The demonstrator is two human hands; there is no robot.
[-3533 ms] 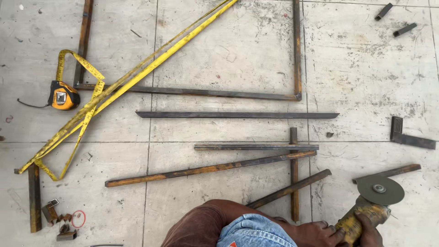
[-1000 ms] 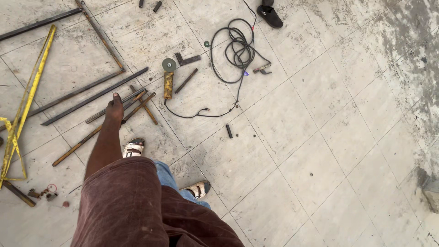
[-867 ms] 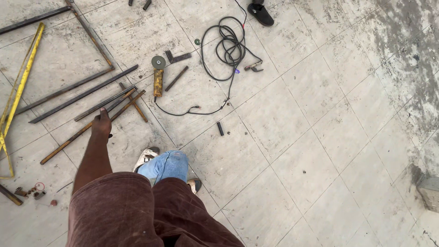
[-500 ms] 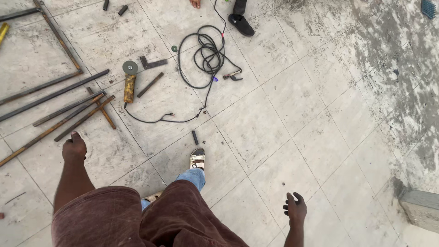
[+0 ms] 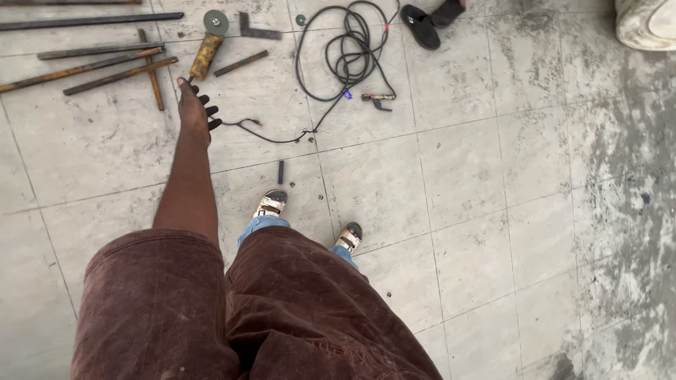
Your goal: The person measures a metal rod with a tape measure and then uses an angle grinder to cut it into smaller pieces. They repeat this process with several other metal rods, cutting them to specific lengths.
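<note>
I stand on a tiled floor and look down past my brown shirt and sandalled feet [image 5: 271, 204]. My left hand [image 5: 193, 105] hangs out in front with its fingers apart and nothing in it. It shows just below a yellow-handled angle grinder [image 5: 206, 48] that lies on the floor, apart from the hand. The grinder's black cable [image 5: 348, 56] lies coiled to the right. My right hand is out of the picture.
Several rusty steel bars [image 5: 91, 67] lie at the upper left. A black steel angle piece [image 5: 257, 31], a short dark rod [image 5: 280, 171] and a small clamp [image 5: 377, 98] lie nearby. Another person's black sandal [image 5: 422, 24] is at the top. The floor at right is stained grey.
I have stood up from a crouch in which my right hand was on the grinder; it now lies on the floor. My left arm swung forward, and my right hand left the view.
</note>
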